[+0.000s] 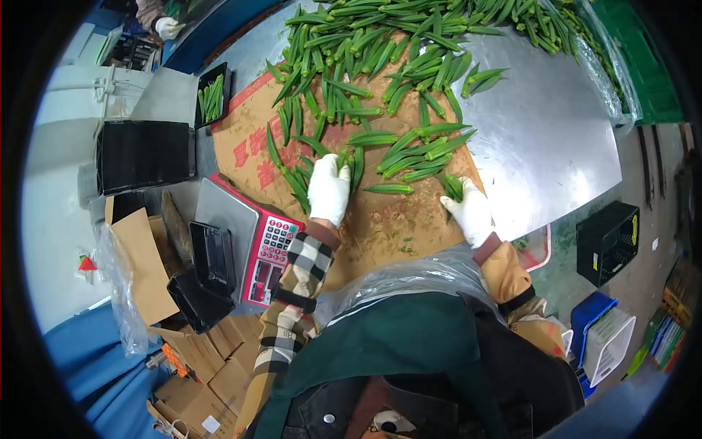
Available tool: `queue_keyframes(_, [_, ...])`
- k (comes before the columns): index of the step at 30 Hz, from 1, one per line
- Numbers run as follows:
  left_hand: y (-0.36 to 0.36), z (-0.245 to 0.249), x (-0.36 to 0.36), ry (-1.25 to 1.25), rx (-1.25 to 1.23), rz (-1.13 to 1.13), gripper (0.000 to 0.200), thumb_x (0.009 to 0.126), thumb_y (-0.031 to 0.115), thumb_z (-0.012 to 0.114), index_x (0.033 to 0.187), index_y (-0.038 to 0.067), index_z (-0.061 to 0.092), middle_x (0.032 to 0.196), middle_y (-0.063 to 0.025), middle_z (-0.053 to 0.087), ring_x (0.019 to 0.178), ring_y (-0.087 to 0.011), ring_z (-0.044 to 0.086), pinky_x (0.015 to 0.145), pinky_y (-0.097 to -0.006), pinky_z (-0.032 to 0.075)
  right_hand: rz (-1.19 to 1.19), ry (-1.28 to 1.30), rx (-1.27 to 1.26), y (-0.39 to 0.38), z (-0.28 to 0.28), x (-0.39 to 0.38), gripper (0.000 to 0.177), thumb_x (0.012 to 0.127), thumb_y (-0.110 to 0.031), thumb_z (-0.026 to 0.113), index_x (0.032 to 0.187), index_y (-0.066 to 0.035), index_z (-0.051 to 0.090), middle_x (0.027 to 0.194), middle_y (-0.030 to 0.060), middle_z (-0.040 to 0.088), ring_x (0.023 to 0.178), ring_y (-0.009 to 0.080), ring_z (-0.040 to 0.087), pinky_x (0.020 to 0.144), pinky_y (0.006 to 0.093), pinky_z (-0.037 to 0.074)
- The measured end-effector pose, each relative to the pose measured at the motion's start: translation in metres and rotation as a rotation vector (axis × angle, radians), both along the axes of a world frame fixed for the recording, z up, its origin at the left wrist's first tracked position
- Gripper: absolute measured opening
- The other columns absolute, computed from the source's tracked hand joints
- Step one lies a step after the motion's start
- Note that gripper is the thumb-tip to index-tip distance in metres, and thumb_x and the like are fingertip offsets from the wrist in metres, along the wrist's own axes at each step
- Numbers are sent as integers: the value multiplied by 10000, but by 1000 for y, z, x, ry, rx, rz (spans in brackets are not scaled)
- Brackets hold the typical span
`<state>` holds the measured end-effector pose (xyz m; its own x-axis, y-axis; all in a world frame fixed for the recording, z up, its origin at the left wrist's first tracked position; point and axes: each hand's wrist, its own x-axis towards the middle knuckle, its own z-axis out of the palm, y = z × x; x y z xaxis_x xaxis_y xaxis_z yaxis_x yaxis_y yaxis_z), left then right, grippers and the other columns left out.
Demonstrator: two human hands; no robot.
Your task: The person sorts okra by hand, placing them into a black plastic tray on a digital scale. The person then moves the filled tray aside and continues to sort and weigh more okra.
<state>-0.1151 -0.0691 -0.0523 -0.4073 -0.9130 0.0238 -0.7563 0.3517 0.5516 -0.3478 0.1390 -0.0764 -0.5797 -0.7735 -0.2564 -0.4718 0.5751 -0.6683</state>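
A big heap of green okra spreads over the far part of the table, with looser pods nearer me on a brown cardboard sheet. My left hand, in a white glove, has its fingers closed around okra pods at the sheet's middle; its fingertips are partly hidden. Several pods lie to its left. My right hand, gloved in white too, grips a small bunch of okra near the sheet's right edge. Between the hands rests a loose group of pods.
Left of the cardboard stands a red-edged weighing scale, with black trays on and beside it. A black tray of okra sits farther back. Bare metal tabletop extends right. A black crate is on the floor. Another person's gloved hand shows top left.
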Motion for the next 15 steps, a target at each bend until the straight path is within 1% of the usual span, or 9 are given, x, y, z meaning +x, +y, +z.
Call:
queue_keyframes(2, [13, -5, -11, -196, 113, 73, 376, 872, 316, 760, 1108, 58, 622, 1070, -199, 625, 990, -398, 627, 839, -480, 516, 66, 93, 121, -15, 1, 8, 429, 848, -275, 769, 1161, -5, 654, 1036, 195, 710, 985, 366, 694, 840, 431, 542])
queue_keyframes(3, [15, -7, -13, -232, 80, 67, 413, 855, 314, 775, 1138, 52, 630, 1083, -206, 628, 1002, -396, 634, 859, -467, 518, 99, 8, 212, -19, 5, 2, 414, 826, -269, 782, 1135, -25, 655, 1065, 189, 707, 980, 373, 692, 839, 432, 545])
queue_keyframes(4, [16, -8, -14, -269, 51, 61, 452, 837, 313, 790, 1168, 45, 639, 1095, -213, 631, 1014, -395, 641, 878, -453, 520, 119, -42, 184, -20, -6, -3, 422, 813, -269, 789, 1136, -33, 655, 1080, 186, 703, 984, 368, 692, 841, 431, 546])
queue_keyframes(6, [14, -5, -13, -329, 47, 21, 429, 817, 286, 805, 1138, 55, 637, 1103, -208, 621, 1005, -389, 640, 870, -451, 523, 163, -142, 127, -16, -34, -13, 439, 788, -268, 802, 1139, -48, 655, 1111, 178, 696, 993, 358, 692, 845, 427, 548])
queue_keyframes(9, [18, 1, -8, -370, 16, -31, 395, 788, 233, 819, 1078, 55, 618, 1061, -195, 622, 984, -391, 636, 859, -444, 526, 124, -229, -55, -42, 24, -7, 428, 776, -225, 800, 1142, -60, 655, 1125, 159, 683, 997, 348, 683, 854, 410, 546])
queue_keyframes(10, [19, 2, -7, -376, -1, -53, 385, 779, 213, 822, 1056, 53, 609, 1038, -190, 625, 975, -394, 634, 856, -442, 527, 178, -114, -145, -50, 23, 0, 424, 775, -218, 800, 1142, -64, 655, 1108, 153, 680, 991, 342, 683, 851, 405, 546])
queue_keyframes(12, [22, -4, 0, -282, -28, -7, 366, 785, 182, 824, 1025, 45, 584, 980, -148, 637, 935, -351, 649, 823, -410, 530, 281, 118, -325, -69, 15, 11, 417, 775, -202, 801, 1143, -71, 657, 1073, 142, 675, 979, 330, 682, 846, 396, 548])
queue_keyframes(13, [24, -5, 4, -236, -42, 15, 359, 788, 166, 825, 1010, 41, 571, 950, -127, 643, 916, -329, 656, 807, -395, 531, 370, 194, -377, -78, 10, 14, 261, 855, -187, 722, 1085, -76, 667, 989, 144, 659, 925, 327, 682, 799, 413, 546])
queue_keyframes(15, [25, 8, 11, -10, 210, 115, 331, 817, 152, 817, 1004, 43, 566, 907, -75, 646, 857, -258, 657, 751, -358, 526, 476, 360, -232, -96, -3, 22, 165, 903, -188, 653, 1026, -79, 662, 942, 145, 650, 892, 324, 681, 762, 428, 539])
